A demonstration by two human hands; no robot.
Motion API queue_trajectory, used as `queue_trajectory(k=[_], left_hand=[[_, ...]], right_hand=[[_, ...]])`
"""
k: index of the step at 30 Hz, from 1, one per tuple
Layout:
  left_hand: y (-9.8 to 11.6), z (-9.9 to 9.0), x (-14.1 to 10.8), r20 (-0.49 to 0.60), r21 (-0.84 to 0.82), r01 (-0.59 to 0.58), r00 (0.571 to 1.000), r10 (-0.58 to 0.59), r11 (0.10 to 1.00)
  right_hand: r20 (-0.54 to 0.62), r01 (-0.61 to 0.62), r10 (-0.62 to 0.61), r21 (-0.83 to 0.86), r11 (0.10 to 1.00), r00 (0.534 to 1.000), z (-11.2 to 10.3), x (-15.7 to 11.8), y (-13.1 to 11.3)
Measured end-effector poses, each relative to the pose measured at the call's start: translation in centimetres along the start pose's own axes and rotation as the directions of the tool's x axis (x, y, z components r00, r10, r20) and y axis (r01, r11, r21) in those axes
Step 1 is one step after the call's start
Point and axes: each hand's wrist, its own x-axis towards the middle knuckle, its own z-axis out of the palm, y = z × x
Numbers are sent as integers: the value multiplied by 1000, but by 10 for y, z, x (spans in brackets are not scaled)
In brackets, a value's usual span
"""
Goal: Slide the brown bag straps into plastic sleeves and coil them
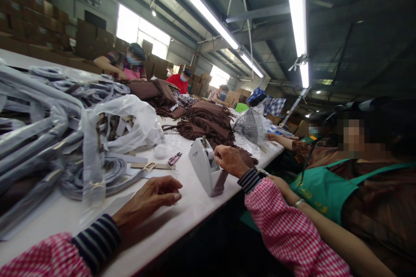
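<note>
My left hand hovers just above the white table, palm down, fingers bent and thumb apart, holding nothing. At the table's front edge stands a grey-white tape dispenser. My right hand is closed at the dispenser's upper side, fingers curled by its roll. What those fingers pinch, if anything, is hidden. Between my left hand and the dispenser's far side lie small purple-handled snips. A flat strap with a gold ring rests beyond my left hand, beside a coiled grey wrapped strap.
Plastic-wrapped straps heap up at the left. Brown fringed bags are piled beyond the dispenser, with clear plastic beside them. A co-worker in a green apron sits close on my right, forearm near my sleeve. Other people work across the table.
</note>
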Motion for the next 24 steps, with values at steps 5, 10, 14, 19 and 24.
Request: queue_trajectory(k=[5,10,14,19,24], left_hand=[[2,0,0,-6,17,5,1000,-5,1000],[4,0,-1,-9,38,9,1000,-9,999],[3,-1,0,-15,48,9,1000,-8,999],[-6,-2,2,-14,35,-3,1000,3,999],[-5,-1,1,-29,50,15,999,-14,999]], right_hand=[[32,2,-3,16,1000,999,-2,-2,2],[26,35,-36,36,999,999,-15,-16,3],[-34,45,-43,42,998,998,-22,-38,5],[-218,78,-64,56,995,974,-13,-68,5],[-379,67,-31,81,994,925,9,-84,6]])
